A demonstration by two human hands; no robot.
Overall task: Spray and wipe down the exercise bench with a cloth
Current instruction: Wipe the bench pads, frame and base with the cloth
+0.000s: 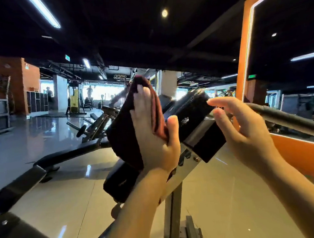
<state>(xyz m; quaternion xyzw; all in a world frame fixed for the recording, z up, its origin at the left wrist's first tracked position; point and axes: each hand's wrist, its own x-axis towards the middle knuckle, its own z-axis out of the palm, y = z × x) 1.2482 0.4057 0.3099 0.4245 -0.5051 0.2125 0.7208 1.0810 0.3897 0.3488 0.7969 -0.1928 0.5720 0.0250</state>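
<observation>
The exercise bench has black pads point(191, 106) on a slanted grey metal frame point(172, 204), straight in front of me. A dark red cloth point(123, 135) lies draped over the left side of the upper pad. My left hand point(150, 138) presses flat on the cloth with straight fingers, thumb sticking out to the right. My right hand point(246, 130) hovers beside the right end of the pad, fingers spread and relaxed, fingertips just by the pad's edge and holding nothing. No spray bottle is in view.
A black padded bar point(289, 120) runs off to the right behind my right hand. An orange-framed mirror point(242, 58) stands at the right. Another black bench point(68, 155) lies at the left on the glossy tiled floor point(68, 198). Weight machines and people are far back.
</observation>
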